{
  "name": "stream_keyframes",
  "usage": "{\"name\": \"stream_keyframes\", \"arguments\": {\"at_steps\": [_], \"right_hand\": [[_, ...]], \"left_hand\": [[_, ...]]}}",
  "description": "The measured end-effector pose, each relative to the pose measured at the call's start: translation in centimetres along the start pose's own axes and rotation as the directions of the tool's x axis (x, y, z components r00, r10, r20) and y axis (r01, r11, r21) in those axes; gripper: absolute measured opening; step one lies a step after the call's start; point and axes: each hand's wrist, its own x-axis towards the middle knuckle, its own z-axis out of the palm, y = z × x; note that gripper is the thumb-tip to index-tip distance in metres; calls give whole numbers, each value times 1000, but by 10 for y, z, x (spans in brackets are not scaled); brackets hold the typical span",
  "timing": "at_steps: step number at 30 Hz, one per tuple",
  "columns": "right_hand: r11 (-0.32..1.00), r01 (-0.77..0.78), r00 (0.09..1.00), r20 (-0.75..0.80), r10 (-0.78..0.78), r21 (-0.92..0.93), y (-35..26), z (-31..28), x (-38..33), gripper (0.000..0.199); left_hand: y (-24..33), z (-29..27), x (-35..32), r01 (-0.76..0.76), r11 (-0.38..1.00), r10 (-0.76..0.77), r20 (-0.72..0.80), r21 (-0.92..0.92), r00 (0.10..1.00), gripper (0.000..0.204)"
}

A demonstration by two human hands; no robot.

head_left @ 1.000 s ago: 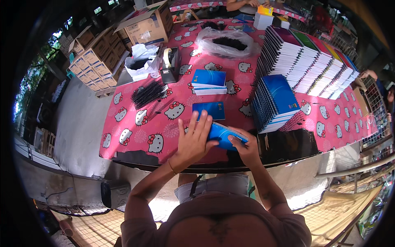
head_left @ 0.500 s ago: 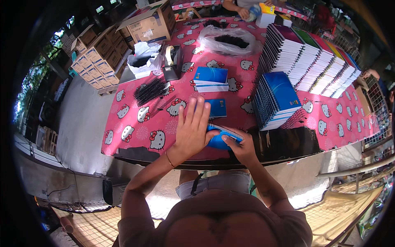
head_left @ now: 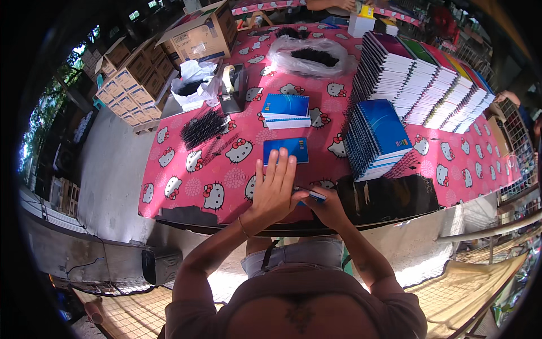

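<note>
My right hand point(head_left: 329, 209) is closed around a small blue notebook point(head_left: 316, 195), tilted so that mostly its edge shows. My left hand point(head_left: 272, 191) is spread flat, fingers stretched forward, its thumb against the near side of that notebook. Just beyond the left fingertips lies a blue-covered booklet point(head_left: 286, 146) on the pink tablecloth, partly hidden by the fingers. Behind it sits a short stack of blue-covered white pages point(head_left: 287, 106). To the right rises a pile of blue spiral notebooks point(head_left: 379, 133).
Loose black binding coils point(head_left: 202, 127) lie at left, near a tape dispenser point(head_left: 232, 93). A clear plastic bag point(head_left: 309, 55) of black coils is farther back. Tall stacks of spiral notebooks point(head_left: 420, 73) stand back right; cartons point(head_left: 203, 35) stand back left. Another person's hand point(head_left: 343, 4) is at the far end.
The notebook in my right hand has turned from showing its blue cover to nearly edge-on. My left hand has shifted slightly right and nearer, uncovering more of the booklet beyond it.
</note>
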Motion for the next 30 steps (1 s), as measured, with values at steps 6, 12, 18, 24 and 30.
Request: {"name": "stream_keyframes", "arguments": {"at_steps": [6,12,18,24,30], "right_hand": [[998,64,996,69,-62,-27,20,-12,2,38],[997,72,992,102,-71,-2,27,-8,2,41],[1000,-8,990,138,11,-19,26,-10,-4,43],[998,-51,988,146,54,-24,25,-7,-3,37],[998,-38,987,154,46,-54,31,-9,3,39]], "left_hand": [[26,11,-27,-134,975,154,104,-179,983,84],[37,27,-71,-226,914,294,166,-336,941,82],[38,20,-54,-201,949,241,147,-243,959,80],[26,12,-14,-221,968,236,128,-121,963,85],[29,11,-31,-254,951,280,145,-174,949,84]]}}
